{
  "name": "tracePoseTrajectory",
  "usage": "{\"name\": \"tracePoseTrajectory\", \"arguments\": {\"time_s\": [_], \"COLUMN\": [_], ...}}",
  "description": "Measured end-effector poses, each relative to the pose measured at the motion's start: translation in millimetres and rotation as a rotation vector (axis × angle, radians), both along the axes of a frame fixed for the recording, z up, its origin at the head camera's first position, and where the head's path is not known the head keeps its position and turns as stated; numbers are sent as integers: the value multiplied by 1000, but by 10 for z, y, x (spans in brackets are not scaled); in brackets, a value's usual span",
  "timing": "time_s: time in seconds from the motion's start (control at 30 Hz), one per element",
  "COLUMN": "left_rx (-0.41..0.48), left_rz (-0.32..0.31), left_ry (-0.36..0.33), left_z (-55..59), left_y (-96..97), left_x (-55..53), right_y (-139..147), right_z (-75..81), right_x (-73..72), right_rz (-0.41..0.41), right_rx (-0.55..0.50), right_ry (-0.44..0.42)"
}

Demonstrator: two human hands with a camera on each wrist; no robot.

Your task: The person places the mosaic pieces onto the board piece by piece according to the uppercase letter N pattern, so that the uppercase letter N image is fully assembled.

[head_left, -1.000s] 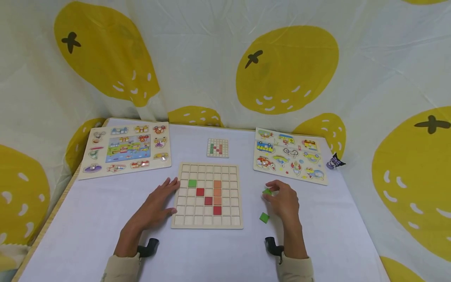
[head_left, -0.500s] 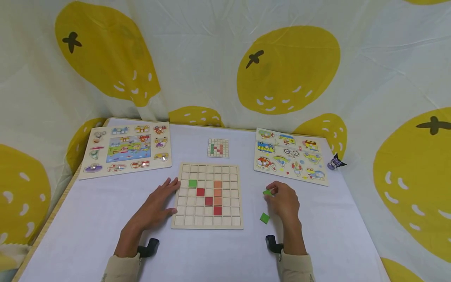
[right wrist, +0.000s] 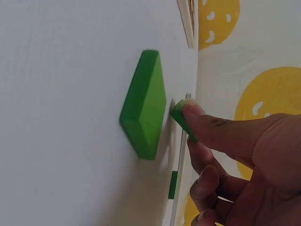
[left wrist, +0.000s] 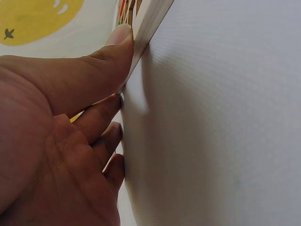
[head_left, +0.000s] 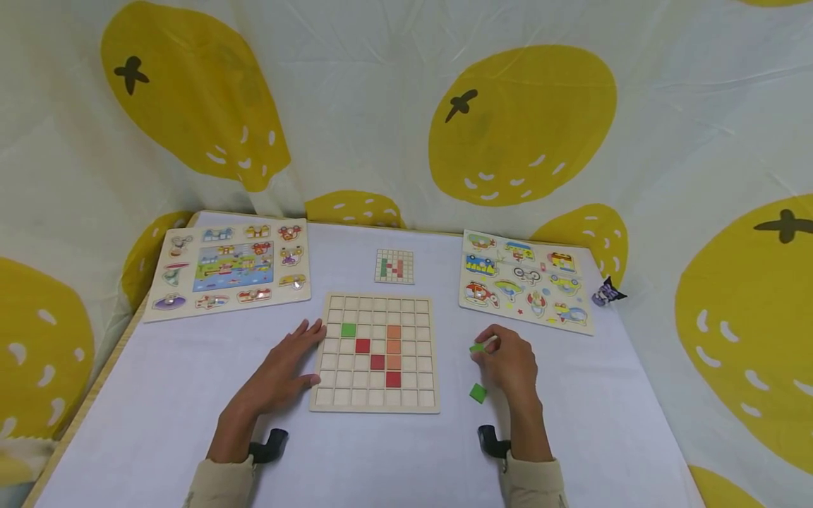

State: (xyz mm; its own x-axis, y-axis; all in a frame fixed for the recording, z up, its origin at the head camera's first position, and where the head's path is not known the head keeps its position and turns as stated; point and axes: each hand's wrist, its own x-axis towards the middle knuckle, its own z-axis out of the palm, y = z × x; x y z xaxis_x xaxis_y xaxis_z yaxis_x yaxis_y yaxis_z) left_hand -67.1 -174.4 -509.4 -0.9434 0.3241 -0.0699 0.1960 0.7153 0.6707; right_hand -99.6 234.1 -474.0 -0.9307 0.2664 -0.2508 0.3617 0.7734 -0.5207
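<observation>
A wooden grid board (head_left: 375,405) lies mid-table, holding one green tile (head_left: 348,330), three red tiles (head_left: 377,362) on a diagonal and three orange tiles (head_left: 394,346) in a column. My left hand (head_left: 283,367) rests with spread fingers at the board's left edge, thumb touching its side. Right of the board, my right hand (head_left: 510,363) pinches a green tile (right wrist: 183,120) between thumb and fingertip, just over the cloth. Another green tile (head_left: 478,393) lies nearer me. In the right wrist view a further green piece (right wrist: 173,184) shows beyond, partly seen.
Behind the board lies a small pattern card (head_left: 394,267) with a coloured grid. A picture puzzle board (head_left: 229,265) stands at back left, a vehicle puzzle board (head_left: 526,282) at back right. Beside that sits a small dark figurine (head_left: 608,291). A fruit-print curtain (head_left: 356,106) hangs behind.
My right hand has shifted slightly left with the pinched green tile, which now sits at a different tilt. My left hand and the board stay where they were.
</observation>
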Motion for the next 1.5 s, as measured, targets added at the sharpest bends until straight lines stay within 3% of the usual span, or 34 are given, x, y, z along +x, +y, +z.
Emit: {"name": "tracePoseTrajectory", "arguments": {"time_s": [0.5,1.5], "left_rx": [-1,-9], "left_rz": [4,-12], "left_ry": [-4,5], "left_z": [19,24], "left_y": [2,10], "left_x": [7,12], "right_y": [-381,-1304], "right_z": [26,7], "right_x": [77,62], "right_rz": [71,229], "right_rx": [-116,-260], "right_ry": [144,179]}}
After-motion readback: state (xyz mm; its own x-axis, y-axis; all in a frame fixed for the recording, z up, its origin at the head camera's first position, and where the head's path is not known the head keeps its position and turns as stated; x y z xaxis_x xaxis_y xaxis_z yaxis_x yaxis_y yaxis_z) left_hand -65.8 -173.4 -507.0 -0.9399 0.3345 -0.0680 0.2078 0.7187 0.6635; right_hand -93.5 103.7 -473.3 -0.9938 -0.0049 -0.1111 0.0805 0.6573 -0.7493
